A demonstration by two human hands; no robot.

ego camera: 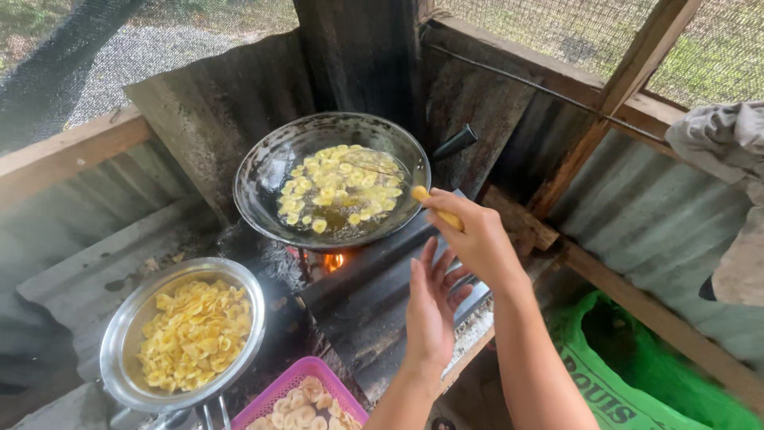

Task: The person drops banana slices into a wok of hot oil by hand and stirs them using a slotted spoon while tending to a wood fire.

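Observation:
My right hand grips the yellow handle of a wire skimmer whose head rests among the chips frying in the wok. The dark wok holds hot oil with several yellow banana slices floating in it. My left hand hangs open just below the right one, fingers spread, touching nothing. A small flame shows under the wok.
A steel bowl of fried yellow chips sits at the lower left. Below it, a pink basket holds raw slices. Corrugated metal sheets wall the stove. A green sack lies lower right; grey cloth hangs on the right rail.

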